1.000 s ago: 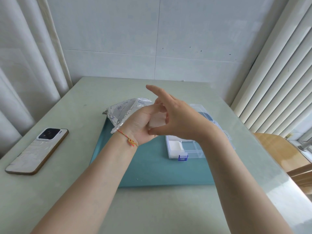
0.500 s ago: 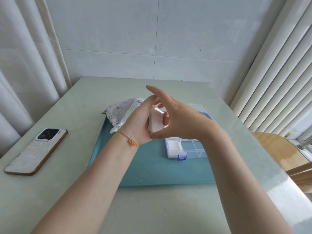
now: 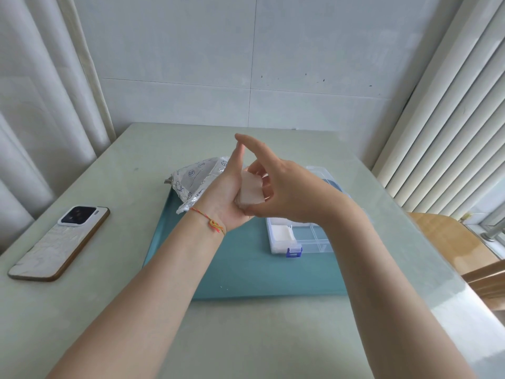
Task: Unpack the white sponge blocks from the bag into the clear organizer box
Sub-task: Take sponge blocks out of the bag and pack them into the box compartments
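Both hands are raised over the teal mat with a white sponge block (image 3: 250,190) pressed between them. My left hand (image 3: 224,198) backs the block with its palm, fingers pointing up. My right hand (image 3: 284,192) grips the block from the right, index finger stretched out. Behind the left hand lies the crumpled silver printed bag (image 3: 195,179). The clear organizer box (image 3: 308,242) with a blue latch sits on the mat below my right wrist; its front left compartment holds a white sponge block (image 3: 281,233). My right arm hides much of the box.
A teal mat (image 3: 240,269) covers the middle of the pale green table (image 3: 131,165). A phone (image 3: 58,242) lies face down at the left. Curtains hang on both sides, a tiled wall stands behind, and a wooden chair (image 3: 451,242) is at the right edge.
The sponge block, hidden between the hands a second ago, now shows more between them. My left fingers have straightened upward. Both hands stay in about the same place.
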`<state>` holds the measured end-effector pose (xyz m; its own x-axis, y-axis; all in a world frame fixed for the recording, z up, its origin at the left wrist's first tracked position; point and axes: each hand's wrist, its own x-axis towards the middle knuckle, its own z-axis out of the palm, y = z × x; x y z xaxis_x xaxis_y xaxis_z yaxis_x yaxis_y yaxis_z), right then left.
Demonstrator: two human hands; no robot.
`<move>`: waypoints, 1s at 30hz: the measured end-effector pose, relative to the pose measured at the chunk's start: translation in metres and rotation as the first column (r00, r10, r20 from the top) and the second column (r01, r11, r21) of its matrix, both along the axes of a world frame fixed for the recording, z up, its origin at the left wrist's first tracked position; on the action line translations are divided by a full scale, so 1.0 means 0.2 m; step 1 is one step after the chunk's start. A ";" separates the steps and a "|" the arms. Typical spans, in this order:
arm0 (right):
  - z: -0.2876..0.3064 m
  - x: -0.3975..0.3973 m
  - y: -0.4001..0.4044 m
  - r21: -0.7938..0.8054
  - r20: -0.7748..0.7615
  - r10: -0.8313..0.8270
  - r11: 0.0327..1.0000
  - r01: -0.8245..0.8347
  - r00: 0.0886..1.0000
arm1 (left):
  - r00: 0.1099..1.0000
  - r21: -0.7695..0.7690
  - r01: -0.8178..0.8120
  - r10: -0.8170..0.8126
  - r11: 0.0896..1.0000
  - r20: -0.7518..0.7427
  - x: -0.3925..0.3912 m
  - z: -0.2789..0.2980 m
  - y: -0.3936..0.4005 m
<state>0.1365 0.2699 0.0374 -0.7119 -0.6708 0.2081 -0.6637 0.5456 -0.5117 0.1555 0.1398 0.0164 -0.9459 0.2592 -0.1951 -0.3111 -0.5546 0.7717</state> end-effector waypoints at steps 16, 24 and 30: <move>-0.02 -0.05 0.25 -0.213 0.192 -0.127 0.963 0.167 0.973 | 0.999 -0.234 -0.021 0.015 0.972 -0.028 0.03 -0.12 0.11; -0.12 -0.08 0.23 -0.306 0.194 -0.132 0.933 0.187 0.972 | 0.941 -0.607 -0.179 -0.045 0.774 -0.335 0.03 -0.12 0.28; -0.13 -0.10 0.23 -0.327 0.182 -0.165 0.920 0.218 0.969 | 0.925 -0.587 -0.247 0.008 0.771 -0.379 0.02 -0.13 0.30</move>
<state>0.1168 0.3153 0.0121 -0.8599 -0.4252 0.2825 -0.4663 0.4290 -0.7737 0.1603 0.2002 -0.0088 -0.9955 0.0677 0.0667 0.0708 0.0611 0.9956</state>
